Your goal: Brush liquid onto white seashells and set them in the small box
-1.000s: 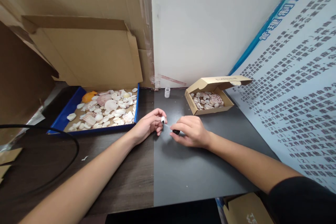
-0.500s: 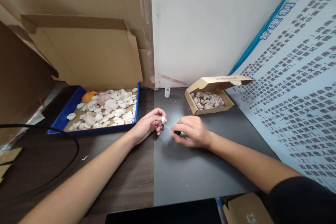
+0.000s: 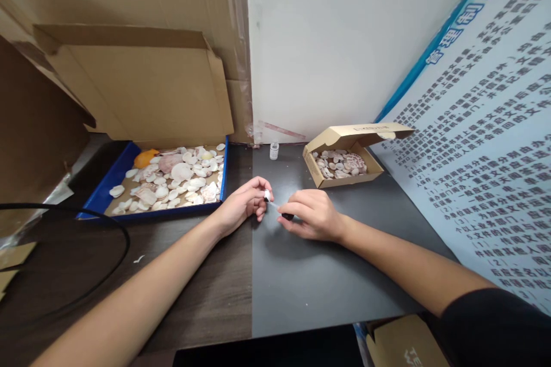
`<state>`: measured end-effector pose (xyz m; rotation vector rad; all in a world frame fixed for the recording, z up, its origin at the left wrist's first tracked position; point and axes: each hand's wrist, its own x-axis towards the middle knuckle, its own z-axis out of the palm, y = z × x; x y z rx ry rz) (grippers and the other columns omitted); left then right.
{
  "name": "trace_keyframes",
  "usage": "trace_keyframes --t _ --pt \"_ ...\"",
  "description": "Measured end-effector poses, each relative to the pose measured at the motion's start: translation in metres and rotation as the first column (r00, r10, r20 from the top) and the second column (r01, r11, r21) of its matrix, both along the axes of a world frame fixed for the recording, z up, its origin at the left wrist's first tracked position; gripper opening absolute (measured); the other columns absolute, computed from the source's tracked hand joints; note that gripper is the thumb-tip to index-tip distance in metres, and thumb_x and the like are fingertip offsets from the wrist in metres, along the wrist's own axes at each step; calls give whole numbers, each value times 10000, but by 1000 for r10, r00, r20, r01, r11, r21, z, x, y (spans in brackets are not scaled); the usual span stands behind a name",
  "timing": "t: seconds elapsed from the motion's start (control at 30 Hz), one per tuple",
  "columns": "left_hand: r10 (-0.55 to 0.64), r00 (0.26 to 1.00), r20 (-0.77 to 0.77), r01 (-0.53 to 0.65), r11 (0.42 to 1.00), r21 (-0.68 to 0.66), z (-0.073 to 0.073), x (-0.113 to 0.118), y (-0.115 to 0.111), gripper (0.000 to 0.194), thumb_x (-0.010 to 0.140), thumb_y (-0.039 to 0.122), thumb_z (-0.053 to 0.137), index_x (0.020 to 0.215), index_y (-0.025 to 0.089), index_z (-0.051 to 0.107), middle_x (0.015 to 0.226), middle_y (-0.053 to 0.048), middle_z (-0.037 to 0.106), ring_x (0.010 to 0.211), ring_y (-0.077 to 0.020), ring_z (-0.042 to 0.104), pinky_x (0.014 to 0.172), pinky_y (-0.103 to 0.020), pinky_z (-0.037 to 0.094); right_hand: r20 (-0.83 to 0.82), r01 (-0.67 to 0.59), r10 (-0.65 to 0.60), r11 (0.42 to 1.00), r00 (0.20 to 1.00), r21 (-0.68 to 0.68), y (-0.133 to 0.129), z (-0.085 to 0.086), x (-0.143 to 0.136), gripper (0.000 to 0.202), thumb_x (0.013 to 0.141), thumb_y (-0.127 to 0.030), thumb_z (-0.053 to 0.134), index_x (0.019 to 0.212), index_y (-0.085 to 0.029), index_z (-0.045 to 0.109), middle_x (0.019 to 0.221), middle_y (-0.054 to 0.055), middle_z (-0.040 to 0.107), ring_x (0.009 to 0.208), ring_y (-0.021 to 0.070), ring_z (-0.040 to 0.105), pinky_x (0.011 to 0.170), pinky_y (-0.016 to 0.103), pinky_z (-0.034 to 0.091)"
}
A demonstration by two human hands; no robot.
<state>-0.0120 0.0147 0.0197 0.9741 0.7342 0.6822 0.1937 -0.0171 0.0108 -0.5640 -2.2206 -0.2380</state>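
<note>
Applicator (image 3: 287,216) at small white piece (image 3: 267,194)

The left hand (image 3: 245,203) is pinching the white piece above the middle of the table (image 3: 206,292). The right hand (image 3: 316,215) is gripping the applicator by its black end, its pale tip meeting or nearly meeting the piece. This close work is probably calling for steady fingers and light pressure. A bottle (image 3: 274,151) is standing near the back edge. Toward the back-left corner, a blue-sided box (image 3: 109,175) is holding shells (image 3: 181,172); toward the back-right, a carton (image 3: 353,182) is holding more. Neither is obstructing the tip.
</note>
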Motion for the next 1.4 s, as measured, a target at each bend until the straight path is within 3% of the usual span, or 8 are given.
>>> trace_keyframes --t 0.1,0.27,0.57,0.8,0.9,1.1,1.27,1.4 --pt "-8 1000 -9 8 1000 -2 -1 0 1 112 822 218 588 904 177 524 795 8 580 518 -72 478 485 -213 438 -6 -24 24 1000 1000 -11 0 0 0 55 918 -227 602 878 -191 590 637 -17 602 531 115 520 520 250 387" --pt "-19 1000 -18 19 1000 8 -3 1 2 118 846 245 576 930 166 550 785 14 557 517 -66 460 481 -207 431 -11 14 -14 1000 1000 9 1 -2 1 87 953 -271 589 961 -184 598 746 20 658 591 119 563 559 245 419" --pt "-6 1000 -20 6 1000 0 -7 0 2 145 850 277 576 944 175 535 747 6 573 506 -75 460 480 -211 429 -62 42 -42 999 997 -8 1 -1 1 93 969 -272 563 959 -184 590 750 32 673 622 130 596 561 244 436" --pt "4 1000 -6 -4 1000 -10 -6 1 1 139 834 270 595 832 178 490 767 3 587 504 -71 477 474 -205 425 -75 14 -19 998 997 -67 3 -4 1 75 948 -261 569 907 -199 582 666 -6 638 541 117 549 528 246 414" --pt "0 1000 3 0 1000 -7 -6 2 2 135 839 283 584 831 171 509 751 -1 584 496 -69 461 469 -206 423 -109 48 -55 997 992 -60 4 -4 1 63 945 -260 588 942 -197 585 732 14 659 574 115 568 543 231 440" --pt "22 1000 -6 -22 1000 1 -5 3 2 110 820 253 583 825 172 509 725 15 560 482 -66 453 460 -202 423 -92 21 -31 994 995 -104 3 -3 0 58 906 -229 602 863 -200 575 613 -26 588 499 113 511 513 243 396" --pt "7 1000 -13 -7 1000 -20 -4 3 2 120 838 280 568 870 184 503 707 6 573 485 -76 459 470 -202 426 -117 46 -55 996 992 -77 4 -3 0 82 946 -269 595 939 -187 588 718 7 641 531 104 543 538 222 426" --pt "6 1000 -12 -6 1000 -20 -5 2 2 111 839 273 567 859 185 503 669 22 533 476 -75 441 473 -204 424 -108 48 -59 994 992 -101 4 -3 0 92 933 -273 604 887 -197 579 643 -23 607 503 108 523 525 235 398"
